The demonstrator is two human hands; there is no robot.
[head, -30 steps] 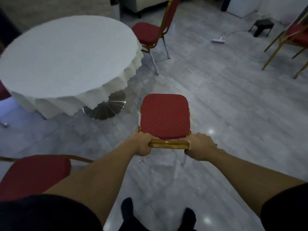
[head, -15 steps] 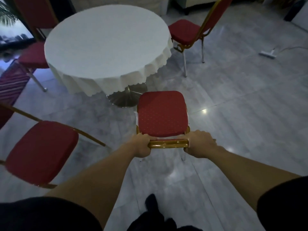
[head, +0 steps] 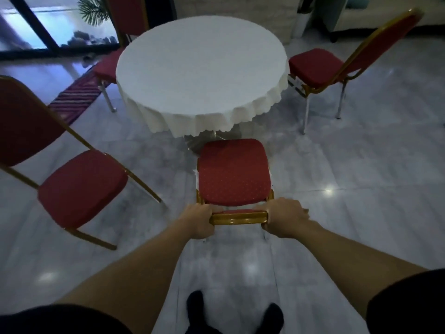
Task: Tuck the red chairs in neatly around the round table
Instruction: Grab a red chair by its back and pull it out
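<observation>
A red chair (head: 233,171) with a gold frame stands in front of me, its seat front close to the round table (head: 201,73) draped in a white cloth. My left hand (head: 199,220) and my right hand (head: 284,219) both grip the top rail of its backrest. A second red chair (head: 79,186) stands at the left, turned at an angle and apart from the table. A third (head: 315,66) sits at the table's right edge. A fourth (head: 107,66) is at the far left, its seat partly hidden by the cloth.
The floor is glossy grey marble. A striped rug (head: 74,100) lies at the far left before a glass door. A potted plant (head: 92,10) and a pale sofa (head: 375,15) stand along the back. My dark-socked feet (head: 233,314) show at the bottom.
The view has swung so the table now lies straight ahead. The held chair has come nearer to the table's edge, with both hands still on its backrest.
</observation>
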